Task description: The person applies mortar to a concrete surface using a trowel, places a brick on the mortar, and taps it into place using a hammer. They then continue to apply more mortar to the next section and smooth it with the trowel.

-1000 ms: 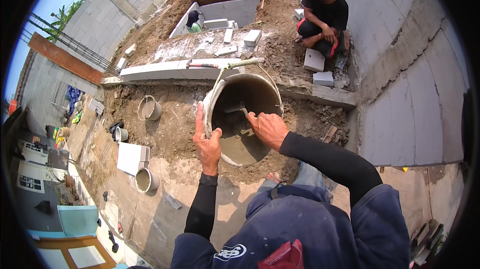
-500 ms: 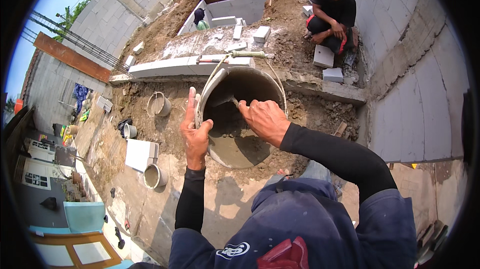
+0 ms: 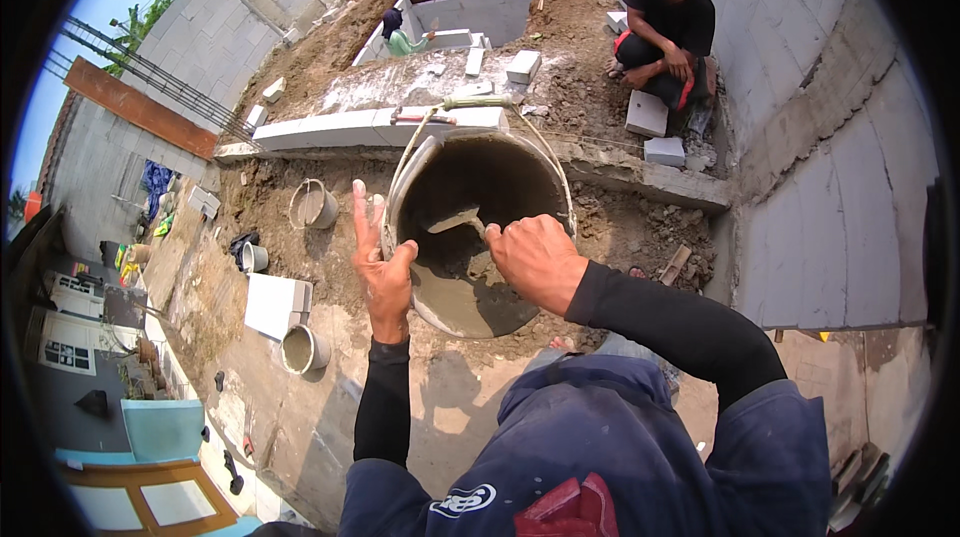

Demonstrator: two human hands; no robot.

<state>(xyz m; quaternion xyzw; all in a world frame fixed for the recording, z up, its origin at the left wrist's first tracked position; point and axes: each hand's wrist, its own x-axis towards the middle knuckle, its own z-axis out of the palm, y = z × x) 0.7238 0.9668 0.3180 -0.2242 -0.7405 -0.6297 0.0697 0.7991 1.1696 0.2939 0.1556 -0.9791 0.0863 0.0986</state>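
Observation:
A large bucket (image 3: pixel 500 159) is tipped so its mouth faces me, with wet grey mortar (image 3: pixel 465 299) along its lower inside. My right hand (image 3: pixel 538 259) reaches into it, fingers wrapped around the handle of a trowel (image 3: pixel 453 221). The trowel's blade shows mortar smears and sits inside the bucket, angled to the left. At the bucket's left rim is my left hand (image 3: pixel 383 282). Its thumb lies over the rim and a couple of its fingers point up along the outside. The bucket's rope handle (image 3: pixel 535 132) with a light grip stands up at the far side.
Smaller buckets (image 3: pixel 305 349) and a white block (image 3: pixel 272 305) stand on the left. Beyond a low block row (image 3: pixel 340 129), a person (image 3: pixel 403 37) works inside a walled pit. Another person (image 3: pixel 668 37) squats at far right by the wall. A hammer (image 3: pixel 422 118) lies on the blocks.
The trowel blade has swung and come more into view inside the bucket. My left hand has slid slightly left, its fingers more spread. The person in the pit has raised an arm.

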